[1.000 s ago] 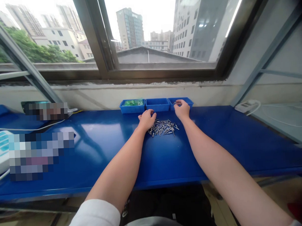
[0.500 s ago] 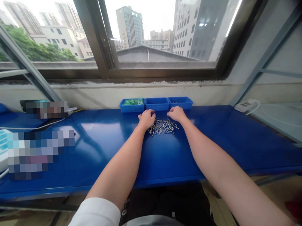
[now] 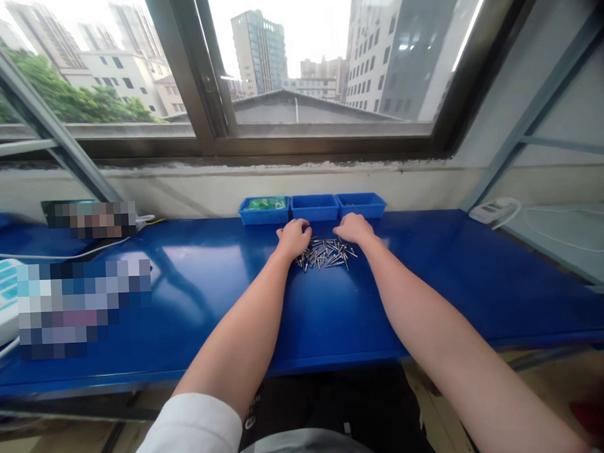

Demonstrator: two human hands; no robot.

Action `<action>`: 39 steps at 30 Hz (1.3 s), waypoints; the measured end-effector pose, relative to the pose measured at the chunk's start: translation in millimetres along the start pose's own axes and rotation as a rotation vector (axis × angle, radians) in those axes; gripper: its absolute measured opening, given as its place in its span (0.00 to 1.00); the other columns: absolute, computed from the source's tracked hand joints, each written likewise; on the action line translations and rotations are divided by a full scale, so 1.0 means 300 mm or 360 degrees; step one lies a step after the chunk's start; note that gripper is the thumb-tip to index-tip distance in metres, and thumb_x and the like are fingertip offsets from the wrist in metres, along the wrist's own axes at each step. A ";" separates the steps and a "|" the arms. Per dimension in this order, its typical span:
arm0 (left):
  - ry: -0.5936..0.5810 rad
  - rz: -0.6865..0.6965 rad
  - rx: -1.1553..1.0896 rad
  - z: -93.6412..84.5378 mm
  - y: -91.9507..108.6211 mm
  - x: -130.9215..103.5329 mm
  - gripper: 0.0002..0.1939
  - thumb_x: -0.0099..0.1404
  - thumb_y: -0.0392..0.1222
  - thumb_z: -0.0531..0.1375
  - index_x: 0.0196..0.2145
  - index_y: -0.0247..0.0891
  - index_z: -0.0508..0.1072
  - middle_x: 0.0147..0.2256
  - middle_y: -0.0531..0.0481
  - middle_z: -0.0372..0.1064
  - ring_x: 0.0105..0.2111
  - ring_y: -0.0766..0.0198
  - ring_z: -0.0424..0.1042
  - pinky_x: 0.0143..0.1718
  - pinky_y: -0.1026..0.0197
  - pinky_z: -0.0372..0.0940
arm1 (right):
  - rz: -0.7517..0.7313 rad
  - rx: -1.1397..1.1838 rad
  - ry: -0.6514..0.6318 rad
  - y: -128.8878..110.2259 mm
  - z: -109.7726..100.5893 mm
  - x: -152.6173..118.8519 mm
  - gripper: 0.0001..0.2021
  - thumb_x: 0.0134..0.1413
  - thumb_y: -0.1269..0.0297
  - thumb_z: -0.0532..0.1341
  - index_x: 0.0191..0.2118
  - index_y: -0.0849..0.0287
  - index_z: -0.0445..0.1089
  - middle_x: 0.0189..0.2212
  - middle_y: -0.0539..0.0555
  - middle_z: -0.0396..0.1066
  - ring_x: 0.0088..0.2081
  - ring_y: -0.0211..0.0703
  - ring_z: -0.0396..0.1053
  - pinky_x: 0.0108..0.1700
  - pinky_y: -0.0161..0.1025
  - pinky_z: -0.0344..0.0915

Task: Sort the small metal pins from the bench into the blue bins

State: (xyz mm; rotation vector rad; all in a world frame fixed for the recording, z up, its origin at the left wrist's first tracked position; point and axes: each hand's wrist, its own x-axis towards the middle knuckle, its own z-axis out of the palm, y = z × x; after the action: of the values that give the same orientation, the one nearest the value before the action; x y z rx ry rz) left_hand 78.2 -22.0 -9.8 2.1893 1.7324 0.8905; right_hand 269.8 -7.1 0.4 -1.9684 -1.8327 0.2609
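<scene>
A loose pile of thin silvery metal pins, which look like blind rivets (image 3: 323,253), lies on the blue table. My left hand (image 3: 294,236) rests at the pile's left edge, its fingers curled inward and the tips partly hidden. At the upper right edge of the pile is my right hand (image 3: 354,228), fingers drawn together and pointing left toward the pins. Whatever either hand's fingertips hold is too small or too hidden to make out. Just beyond the hands stand a blue bin with green packets (image 3: 264,211), a middle blue bin (image 3: 314,208) and a right blue bin (image 3: 362,205).
The blue table (image 3: 459,273) runs along a wall beneath a window (image 3: 323,145). A white power strip (image 3: 493,210) with a cable lies at the far right. On the left are a white device (image 3: 0,306), blurred-out items and another cable. Metal frame posts rise at both sides.
My right hand has shifted very slightly at the pile's edge. The left hand, the pins and the bins look the same.
</scene>
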 end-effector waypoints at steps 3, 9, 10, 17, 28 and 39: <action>-0.0003 0.0019 -0.0009 0.002 -0.002 0.001 0.13 0.64 0.44 0.51 0.43 0.43 0.72 0.47 0.46 0.71 0.50 0.53 0.66 0.53 0.47 0.54 | 0.0121 -0.0094 -0.0081 -0.011 -0.015 -0.004 0.13 0.39 0.62 0.64 0.34 0.63 0.75 0.36 0.69 0.74 0.37 0.58 0.73 0.36 0.46 0.66; -0.0016 0.0005 -0.0002 -0.002 0.000 -0.001 0.13 0.64 0.44 0.52 0.43 0.43 0.72 0.47 0.46 0.71 0.50 0.53 0.67 0.52 0.47 0.54 | 0.0011 -0.0165 -0.0135 -0.021 -0.005 -0.012 0.11 0.44 0.63 0.64 0.34 0.64 0.74 0.39 0.72 0.73 0.39 0.61 0.72 0.37 0.48 0.66; -0.0020 0.0000 0.0003 -0.003 0.002 -0.002 0.13 0.64 0.44 0.52 0.43 0.43 0.72 0.47 0.46 0.71 0.50 0.53 0.67 0.52 0.48 0.54 | -0.0007 -0.0159 -0.0141 -0.022 0.000 -0.013 0.09 0.45 0.63 0.65 0.33 0.63 0.74 0.38 0.71 0.73 0.39 0.60 0.72 0.37 0.47 0.65; 0.0008 0.0137 -0.0102 -0.017 0.013 -0.014 0.15 0.64 0.45 0.53 0.48 0.45 0.72 0.47 0.49 0.72 0.50 0.56 0.67 0.54 0.51 0.55 | -0.0503 0.0258 -0.0055 -0.053 0.012 -0.026 0.10 0.56 0.62 0.56 0.28 0.60 0.70 0.25 0.57 0.73 0.30 0.44 0.69 0.34 0.37 0.60; 0.0074 0.0319 -0.0288 -0.019 0.004 -0.010 0.09 0.62 0.43 0.57 0.36 0.42 0.77 0.40 0.51 0.76 0.42 0.60 0.72 0.50 0.59 0.61 | -0.0651 0.0961 -0.0104 -0.093 0.019 -0.052 0.13 0.51 0.54 0.58 0.27 0.60 0.68 0.20 0.49 0.69 0.22 0.35 0.61 0.27 0.34 0.57; 0.0130 0.0247 -0.0198 -0.018 0.010 -0.006 0.10 0.65 0.43 0.53 0.36 0.41 0.74 0.40 0.49 0.75 0.44 0.60 0.71 0.50 0.56 0.59 | -0.0507 0.1379 -0.0115 -0.083 0.042 -0.022 0.14 0.44 0.51 0.63 0.27 0.59 0.72 0.24 0.51 0.73 0.23 0.36 0.64 0.28 0.35 0.63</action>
State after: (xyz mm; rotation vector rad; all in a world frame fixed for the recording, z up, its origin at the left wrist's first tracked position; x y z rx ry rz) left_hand 77.3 -25.5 -4.7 2.2579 1.5118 1.1070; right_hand 241.5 -10.6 -1.0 -1.0717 -1.6312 0.8578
